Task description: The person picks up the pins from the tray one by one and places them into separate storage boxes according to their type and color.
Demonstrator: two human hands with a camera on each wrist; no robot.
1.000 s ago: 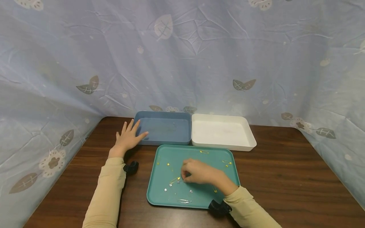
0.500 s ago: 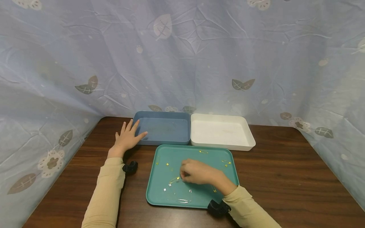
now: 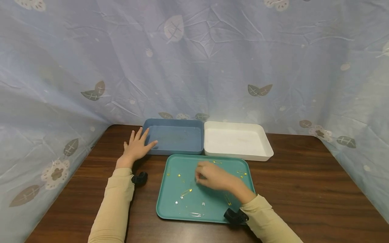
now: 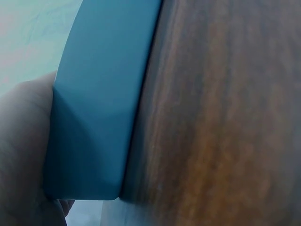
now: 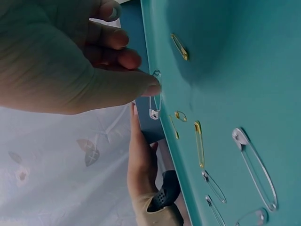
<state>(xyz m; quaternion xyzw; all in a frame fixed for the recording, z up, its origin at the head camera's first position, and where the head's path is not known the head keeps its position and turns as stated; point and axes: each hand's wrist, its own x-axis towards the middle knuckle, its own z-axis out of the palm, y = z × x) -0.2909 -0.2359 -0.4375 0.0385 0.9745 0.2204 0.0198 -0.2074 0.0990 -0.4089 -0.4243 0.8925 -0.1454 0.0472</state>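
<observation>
My right hand is over the teal tray, pinching a silver safety pin between thumb and fingers; the right wrist view shows this pin clear of the tray's surface. Gold safety pins, such as the one left of the hand, lie scattered on the tray. Several silver safety pins lie there too, including a large one in the right wrist view. At the left end of the blue tray, my left hand rests on the rim with fingers spread. The left wrist view shows it against the blue wall.
A white tray stands right of the blue one, both behind the teal tray. Something small and faint lies in the blue tray. All three are on a dark wooden table, with a patterned curtain behind.
My right hand has lifted a silver safety pin from beside the gold one and moved slightly up and away over the teal tray. The left hand has stayed in place.
</observation>
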